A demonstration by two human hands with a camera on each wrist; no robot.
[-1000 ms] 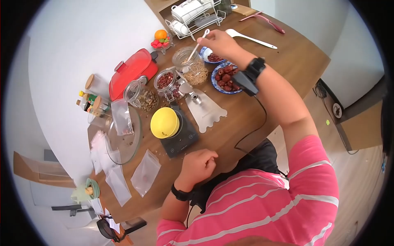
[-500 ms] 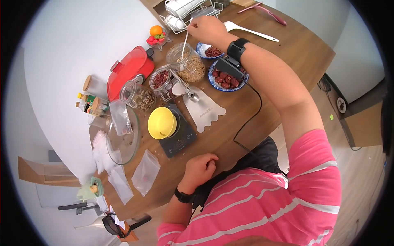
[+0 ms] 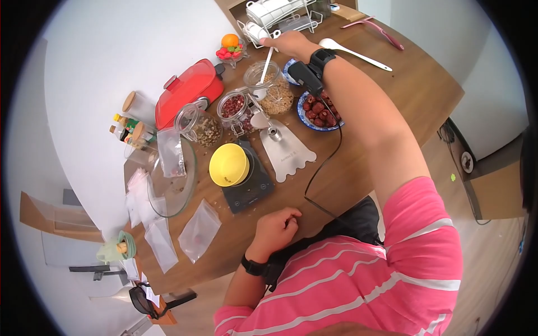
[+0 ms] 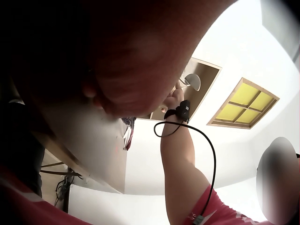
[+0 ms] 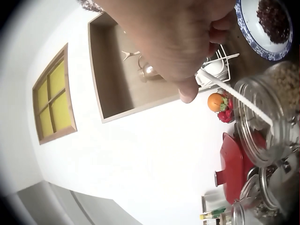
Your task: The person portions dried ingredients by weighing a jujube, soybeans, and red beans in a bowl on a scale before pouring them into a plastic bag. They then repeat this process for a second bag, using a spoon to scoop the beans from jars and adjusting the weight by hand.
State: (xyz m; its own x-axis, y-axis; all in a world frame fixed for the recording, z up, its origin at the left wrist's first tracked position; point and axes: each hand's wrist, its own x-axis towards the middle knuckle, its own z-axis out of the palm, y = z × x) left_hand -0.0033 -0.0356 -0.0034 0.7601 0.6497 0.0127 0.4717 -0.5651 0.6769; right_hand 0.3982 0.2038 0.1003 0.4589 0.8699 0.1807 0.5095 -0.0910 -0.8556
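Observation:
My right hand pinches the upper handle of a white spoon over a glass jar of beige grains. The spoon slants down through the jar's mouth, its bowl near the left wall. In the right wrist view, the spoon's handle runs from beside my thumb into the jar. My left hand rests near the table's front edge, fingers loosely curled, holding nothing. Nearest it are a clear plastic bag and a black scale carrying a yellow bowl.
Beside the jar stand a jar of red beans, a jar of mixed grains and a bowl of red dates. A metal sealing stand lies in front. Behind are a red pot and a cup rack. A cable hangs from my right wrist.
My right hand has shifted slightly back and left over the grain jar. The spoon's bowl now shows by the jar's left wall. My left hand has stayed at the table edge.

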